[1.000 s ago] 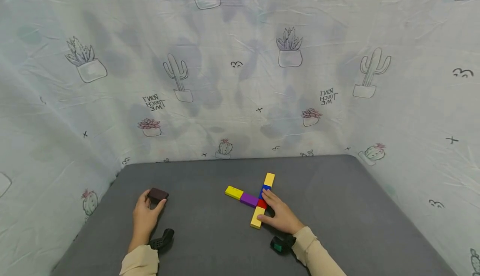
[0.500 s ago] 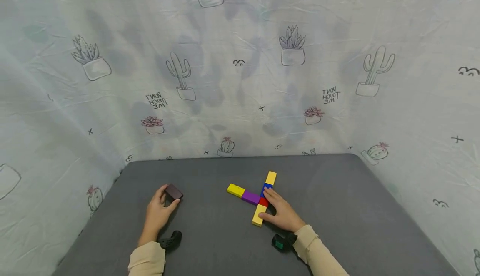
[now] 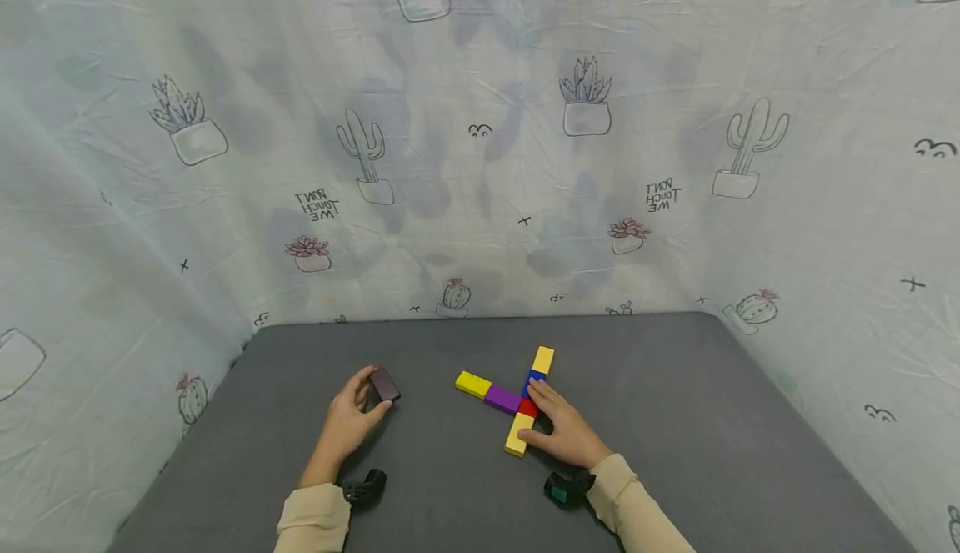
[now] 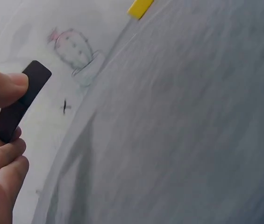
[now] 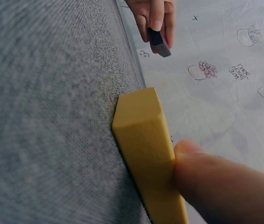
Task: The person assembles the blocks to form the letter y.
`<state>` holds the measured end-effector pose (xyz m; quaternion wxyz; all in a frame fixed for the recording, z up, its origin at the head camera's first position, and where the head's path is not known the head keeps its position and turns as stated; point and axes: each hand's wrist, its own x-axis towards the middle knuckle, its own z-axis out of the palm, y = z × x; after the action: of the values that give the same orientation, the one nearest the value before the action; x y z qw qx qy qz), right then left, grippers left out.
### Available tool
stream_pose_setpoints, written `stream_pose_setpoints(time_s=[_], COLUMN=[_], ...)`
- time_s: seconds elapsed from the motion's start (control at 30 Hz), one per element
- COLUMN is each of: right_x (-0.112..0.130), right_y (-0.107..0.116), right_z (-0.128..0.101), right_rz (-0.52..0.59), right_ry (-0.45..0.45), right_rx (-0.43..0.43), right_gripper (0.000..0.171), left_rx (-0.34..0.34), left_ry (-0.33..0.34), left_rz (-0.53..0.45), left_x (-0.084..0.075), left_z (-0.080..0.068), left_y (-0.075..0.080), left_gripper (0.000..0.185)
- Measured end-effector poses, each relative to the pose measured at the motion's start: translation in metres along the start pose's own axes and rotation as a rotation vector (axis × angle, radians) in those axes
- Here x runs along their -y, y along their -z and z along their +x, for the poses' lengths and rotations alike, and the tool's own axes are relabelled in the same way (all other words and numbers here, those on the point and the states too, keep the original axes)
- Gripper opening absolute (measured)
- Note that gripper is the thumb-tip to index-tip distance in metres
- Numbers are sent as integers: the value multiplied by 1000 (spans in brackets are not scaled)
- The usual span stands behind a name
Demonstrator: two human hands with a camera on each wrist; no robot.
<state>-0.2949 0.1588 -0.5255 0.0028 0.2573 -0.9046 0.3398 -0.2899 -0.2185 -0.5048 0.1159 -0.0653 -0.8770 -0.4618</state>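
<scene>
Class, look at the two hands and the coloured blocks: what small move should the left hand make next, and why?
Probably carry the dark block rightward to the cross of blocks. The left hand pinches it lifted off the grey mat, apart from the cross, while the right hand rests against the near yellow block, seemingly steadying it. Where it should go cannot be told.

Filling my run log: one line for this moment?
left hand: pinches dark block | right hand: rests on coloured block cross | surface: grey table

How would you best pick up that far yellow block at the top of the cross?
Probably from above, pinching the two long sides of the far yellow block. It lies flat, its near end butts against the blue block, and its other sides are clear.
</scene>
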Motion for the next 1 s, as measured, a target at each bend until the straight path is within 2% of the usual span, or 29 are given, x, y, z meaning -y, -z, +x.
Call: stream_pose_setpoints(time_s=[0.2,0.37,0.53,0.67,0.8,1.0], right_x=[1,2,2,2,1,0], right_y=[0,-3,-4,-2,-1,-1], right_z=[0,0,0,0,0,1], right_rz=[-1,3,3,9,-2,-11], right_ry=[-2,-3,-6,-8,-12,-22], right_rx=[8,13,15,12,5,0], right_gripper=[81,80,80,80,80,81], left_rx=[67,156,304,421,520,645], left_ry=[-82,-96,-86,-119,-143,-144], left_rz=[-8,-32,-111,-127,-145,-189], left_x=[-13,-23,-34,-43,-55,-71], left_z=[-5,-12,-15,-14,-15,-17], left_y=[-24,-40,-47,-53,-62,-79], left_gripper=[67,66,68,68,66,65])
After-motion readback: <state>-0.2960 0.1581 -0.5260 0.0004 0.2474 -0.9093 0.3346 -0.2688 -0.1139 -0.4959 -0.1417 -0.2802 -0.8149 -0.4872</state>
